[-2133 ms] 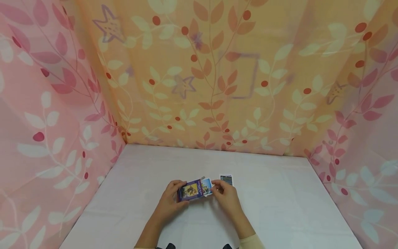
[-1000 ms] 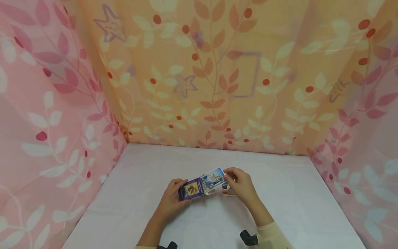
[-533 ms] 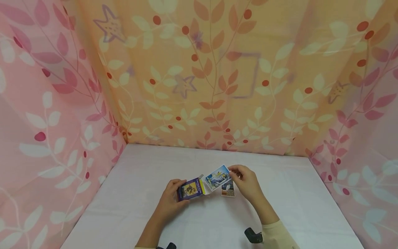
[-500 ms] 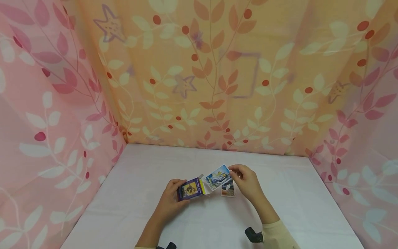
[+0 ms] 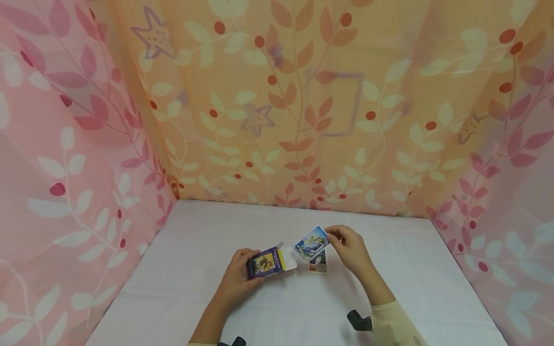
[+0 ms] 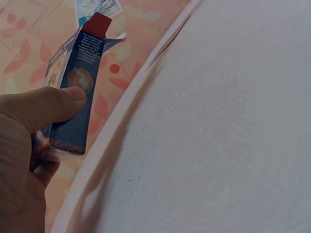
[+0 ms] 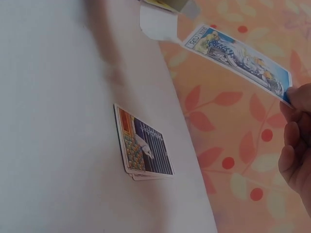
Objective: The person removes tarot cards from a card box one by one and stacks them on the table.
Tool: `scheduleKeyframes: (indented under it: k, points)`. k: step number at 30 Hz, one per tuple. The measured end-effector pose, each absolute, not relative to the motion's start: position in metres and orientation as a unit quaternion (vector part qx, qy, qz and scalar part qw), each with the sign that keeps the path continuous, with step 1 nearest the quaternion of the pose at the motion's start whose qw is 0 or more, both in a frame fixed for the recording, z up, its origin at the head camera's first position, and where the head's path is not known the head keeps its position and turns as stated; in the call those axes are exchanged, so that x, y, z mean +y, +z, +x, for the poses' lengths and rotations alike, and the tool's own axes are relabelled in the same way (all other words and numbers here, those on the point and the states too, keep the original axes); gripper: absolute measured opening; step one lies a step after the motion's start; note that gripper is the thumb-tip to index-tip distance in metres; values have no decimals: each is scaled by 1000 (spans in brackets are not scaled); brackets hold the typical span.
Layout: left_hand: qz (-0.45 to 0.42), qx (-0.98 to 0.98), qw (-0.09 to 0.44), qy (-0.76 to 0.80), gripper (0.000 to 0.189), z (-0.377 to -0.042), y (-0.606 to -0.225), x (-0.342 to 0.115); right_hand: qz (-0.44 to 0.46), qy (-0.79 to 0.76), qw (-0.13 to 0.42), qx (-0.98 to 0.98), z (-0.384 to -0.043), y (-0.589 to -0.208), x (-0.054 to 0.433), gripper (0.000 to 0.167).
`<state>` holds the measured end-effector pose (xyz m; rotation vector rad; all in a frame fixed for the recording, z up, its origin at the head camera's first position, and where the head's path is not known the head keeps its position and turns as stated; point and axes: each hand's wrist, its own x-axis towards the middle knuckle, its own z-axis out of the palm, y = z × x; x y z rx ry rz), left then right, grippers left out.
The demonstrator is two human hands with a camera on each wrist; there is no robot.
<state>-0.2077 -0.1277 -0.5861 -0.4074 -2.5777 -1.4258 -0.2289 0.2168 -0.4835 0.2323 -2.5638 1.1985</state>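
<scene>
With 12 o'clock straight ahead, my left hand (image 5: 240,271) comes first, near 11, gripping the box (image 5: 264,263) between thumb and fingers by its bottom end. I'd say that leaves the mouth free, pointing between 2 and 3, with its white flap (image 5: 291,258) folded outward. Past the flap, at the box's 3 o'clock, a small pile (image 5: 319,267) of cards lies face up on the table (image 5: 207,230), edges not quite squared, probably put there for easy reach. Slightly farther, toward 1, my right hand (image 5: 348,245) pinches a card (image 5: 310,245) by one end, raised off the table; so light a grip seems to leave the picture uncovered. The card's other end is just beside the flap. Flowered cloth (image 5: 298,144) hangs beyond, at 12.
</scene>
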Motion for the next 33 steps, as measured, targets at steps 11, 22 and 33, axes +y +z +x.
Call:
scheduleKeyframes:
  k: [11, 22, 33]
  points:
    - [-131, -866, 84, -476, 79, -208, -586, -127, 84, 421, 137, -893, -246, -491, 224, 13]
    - [-121, -869, 79, -474, 79, -206, -584, -126, 76, 423, 96, -898, -260, -504, 225, 13]
    - [-122, -864, 78, -483, 79, -206, -584, -126, 69, 416, 75, -904, -271, -518, 227, 15]
